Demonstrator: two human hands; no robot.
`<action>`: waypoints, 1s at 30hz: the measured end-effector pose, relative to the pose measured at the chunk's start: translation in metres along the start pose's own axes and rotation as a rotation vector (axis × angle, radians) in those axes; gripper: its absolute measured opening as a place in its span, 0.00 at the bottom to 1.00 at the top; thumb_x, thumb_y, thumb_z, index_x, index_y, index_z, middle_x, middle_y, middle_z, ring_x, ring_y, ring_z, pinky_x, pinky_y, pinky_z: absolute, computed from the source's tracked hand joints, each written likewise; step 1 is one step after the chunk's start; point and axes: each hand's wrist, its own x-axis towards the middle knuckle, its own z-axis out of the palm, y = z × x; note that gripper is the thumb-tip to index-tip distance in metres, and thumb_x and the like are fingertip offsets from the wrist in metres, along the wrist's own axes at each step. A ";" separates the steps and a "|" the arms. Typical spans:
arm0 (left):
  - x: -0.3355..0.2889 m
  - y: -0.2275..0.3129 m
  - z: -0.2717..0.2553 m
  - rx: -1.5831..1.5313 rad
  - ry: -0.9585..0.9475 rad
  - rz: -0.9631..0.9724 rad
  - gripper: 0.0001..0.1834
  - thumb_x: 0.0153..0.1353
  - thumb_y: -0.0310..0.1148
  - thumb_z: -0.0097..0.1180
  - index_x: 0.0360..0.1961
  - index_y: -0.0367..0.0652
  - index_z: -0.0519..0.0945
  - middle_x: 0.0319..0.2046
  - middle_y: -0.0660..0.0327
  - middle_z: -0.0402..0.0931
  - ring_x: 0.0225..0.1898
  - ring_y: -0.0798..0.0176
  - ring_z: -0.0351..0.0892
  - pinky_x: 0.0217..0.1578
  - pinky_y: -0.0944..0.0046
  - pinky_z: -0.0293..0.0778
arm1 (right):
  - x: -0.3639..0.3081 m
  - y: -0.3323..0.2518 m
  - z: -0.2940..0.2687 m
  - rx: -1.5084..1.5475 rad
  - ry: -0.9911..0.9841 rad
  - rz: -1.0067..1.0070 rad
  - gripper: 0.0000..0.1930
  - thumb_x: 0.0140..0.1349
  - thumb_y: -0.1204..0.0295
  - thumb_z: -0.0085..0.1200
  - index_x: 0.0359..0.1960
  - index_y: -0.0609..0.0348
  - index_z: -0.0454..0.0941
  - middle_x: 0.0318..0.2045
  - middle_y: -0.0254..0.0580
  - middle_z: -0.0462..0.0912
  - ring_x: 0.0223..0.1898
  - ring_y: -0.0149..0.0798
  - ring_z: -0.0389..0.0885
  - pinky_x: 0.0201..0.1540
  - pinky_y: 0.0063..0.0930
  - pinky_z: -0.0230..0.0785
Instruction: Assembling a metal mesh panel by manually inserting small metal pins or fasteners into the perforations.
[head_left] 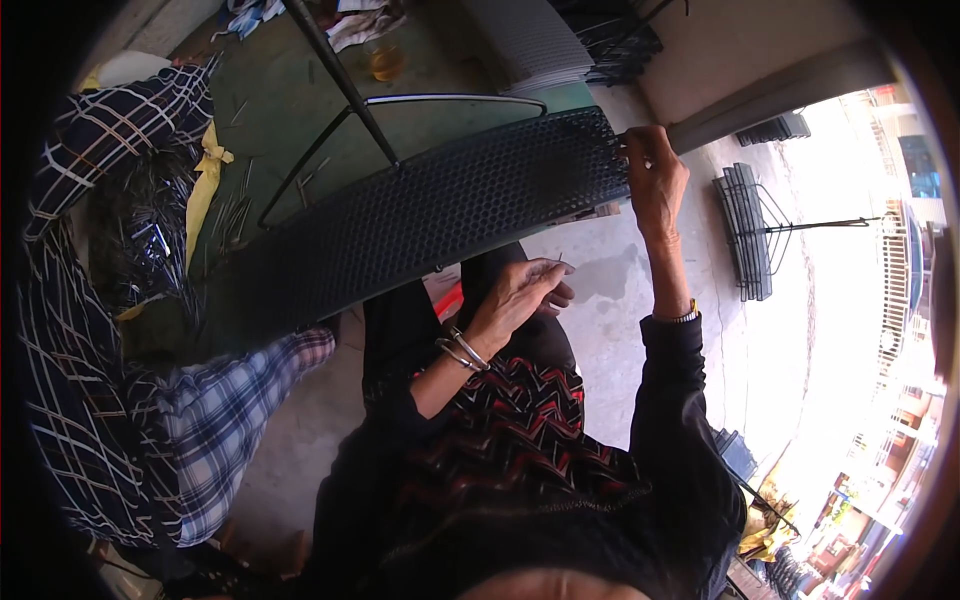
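Near frame centre, left hand (520, 290) fingertips pinch thin sliver, barely discernible. Upper right, right hand (655, 175) fingers curl over end of black woven mesh panel (440, 215); fingertips hidden behind weave. Panel long, honeycomb-patterned, slanting across upper middle, left end lost in shadow.

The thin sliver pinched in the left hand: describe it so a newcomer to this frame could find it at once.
Start at the long black perforated panel stretched across the middle of the head view. Just below its lower edge, over the person's lap, the left hand pinches a thin pale sliver at its fingertips. Unlike the dark strips piled far left, it is single and held upright.
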 end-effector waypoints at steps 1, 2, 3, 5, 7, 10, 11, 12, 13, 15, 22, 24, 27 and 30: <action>-0.001 0.000 0.000 0.002 -0.003 0.000 0.18 0.65 0.40 0.48 0.44 0.35 0.77 0.32 0.56 0.79 0.33 0.67 0.80 0.34 0.71 0.77 | 0.000 -0.002 -0.001 -0.044 0.019 -0.013 0.06 0.62 0.72 0.49 0.37 0.60 0.74 0.29 0.44 0.82 0.33 0.36 0.83 0.38 0.27 0.71; -0.001 -0.001 0.000 0.004 0.003 0.001 0.18 0.65 0.41 0.48 0.44 0.35 0.77 0.32 0.57 0.79 0.34 0.67 0.80 0.34 0.70 0.77 | 0.001 -0.001 -0.001 -0.046 0.022 -0.012 0.06 0.62 0.72 0.49 0.37 0.60 0.74 0.29 0.44 0.82 0.33 0.36 0.83 0.38 0.27 0.71; -0.002 -0.002 0.000 0.006 0.010 0.001 0.18 0.65 0.41 0.49 0.44 0.35 0.77 0.32 0.57 0.79 0.34 0.66 0.80 0.34 0.70 0.77 | 0.002 0.000 0.000 -0.016 0.006 -0.002 0.05 0.62 0.72 0.49 0.36 0.60 0.74 0.29 0.44 0.82 0.33 0.37 0.83 0.38 0.27 0.71; -0.002 -0.001 0.001 0.008 0.010 -0.011 0.18 0.65 0.41 0.49 0.44 0.35 0.77 0.32 0.57 0.79 0.34 0.66 0.80 0.35 0.70 0.77 | 0.002 0.001 0.001 0.012 -0.004 0.012 0.05 0.62 0.72 0.49 0.36 0.60 0.74 0.29 0.44 0.82 0.33 0.37 0.83 0.38 0.27 0.71; -0.001 -0.002 0.001 0.009 0.011 -0.022 0.18 0.65 0.41 0.49 0.44 0.34 0.77 0.32 0.56 0.79 0.34 0.66 0.79 0.35 0.70 0.77 | 0.003 0.003 0.001 -0.058 -0.011 0.041 0.05 0.61 0.73 0.49 0.36 0.60 0.74 0.28 0.44 0.82 0.33 0.37 0.83 0.38 0.27 0.71; -0.001 -0.005 0.001 -0.004 0.010 -0.006 0.18 0.65 0.41 0.49 0.44 0.35 0.77 0.32 0.56 0.79 0.34 0.66 0.80 0.35 0.70 0.77 | 0.004 0.008 0.002 0.002 -0.024 0.041 0.05 0.61 0.73 0.49 0.35 0.60 0.74 0.28 0.44 0.82 0.33 0.37 0.83 0.37 0.28 0.71; -0.001 -0.005 0.000 -0.004 0.015 -0.023 0.18 0.65 0.40 0.49 0.43 0.35 0.77 0.32 0.56 0.79 0.34 0.66 0.80 0.35 0.70 0.77 | 0.003 0.006 0.003 0.002 -0.023 0.044 0.05 0.61 0.73 0.49 0.35 0.60 0.74 0.28 0.44 0.82 0.33 0.37 0.83 0.37 0.28 0.71; -0.002 -0.005 -0.001 -0.003 0.020 -0.041 0.18 0.65 0.40 0.49 0.43 0.35 0.77 0.32 0.56 0.79 0.34 0.66 0.80 0.35 0.70 0.77 | 0.003 0.002 0.004 -0.016 -0.032 0.049 0.05 0.61 0.73 0.49 0.35 0.60 0.74 0.28 0.45 0.81 0.32 0.37 0.82 0.35 0.28 0.70; -0.001 -0.007 -0.002 -0.003 0.019 -0.042 0.18 0.65 0.40 0.49 0.43 0.35 0.77 0.32 0.56 0.79 0.34 0.66 0.80 0.35 0.70 0.77 | 0.003 -0.001 0.004 -0.034 -0.041 0.052 0.05 0.61 0.73 0.50 0.35 0.59 0.74 0.27 0.45 0.81 0.31 0.36 0.82 0.34 0.28 0.70; -0.001 -0.009 -0.003 -0.006 0.004 -0.015 0.18 0.65 0.40 0.49 0.44 0.35 0.77 0.32 0.56 0.79 0.34 0.66 0.80 0.35 0.70 0.77 | 0.003 0.005 0.007 -0.045 -0.055 0.019 0.05 0.61 0.72 0.50 0.35 0.59 0.75 0.28 0.44 0.80 0.31 0.38 0.81 0.35 0.29 0.70; -0.005 -0.010 -0.001 -0.028 0.017 -0.021 0.18 0.65 0.40 0.49 0.44 0.35 0.77 0.32 0.57 0.79 0.33 0.66 0.80 0.35 0.70 0.77 | -0.011 0.010 0.019 -0.267 -0.017 -0.118 0.06 0.59 0.69 0.53 0.35 0.55 0.80 0.36 0.38 0.76 0.37 0.45 0.76 0.38 0.35 0.68; -0.008 -0.007 0.000 -0.009 0.039 -0.056 0.18 0.64 0.40 0.50 0.43 0.35 0.77 0.31 0.58 0.79 0.33 0.66 0.80 0.35 0.71 0.77 | -0.014 0.010 0.021 -0.312 0.012 -0.161 0.06 0.59 0.69 0.54 0.35 0.54 0.80 0.36 0.39 0.76 0.37 0.45 0.76 0.38 0.35 0.68; -0.008 -0.009 0.001 -0.012 0.012 -0.022 0.18 0.64 0.41 0.50 0.43 0.36 0.77 0.31 0.58 0.79 0.33 0.67 0.79 0.34 0.71 0.77 | -0.015 0.009 0.021 -0.408 0.052 -0.212 0.07 0.58 0.69 0.54 0.36 0.53 0.81 0.35 0.40 0.76 0.38 0.45 0.75 0.39 0.36 0.67; -0.007 -0.011 0.004 -0.015 0.022 -0.042 0.17 0.63 0.41 0.51 0.41 0.36 0.78 0.30 0.59 0.79 0.31 0.68 0.79 0.33 0.72 0.76 | -0.019 -0.012 0.019 -0.383 0.051 -0.253 0.07 0.56 0.72 0.54 0.37 0.53 0.80 0.34 0.41 0.75 0.38 0.46 0.75 0.40 0.36 0.67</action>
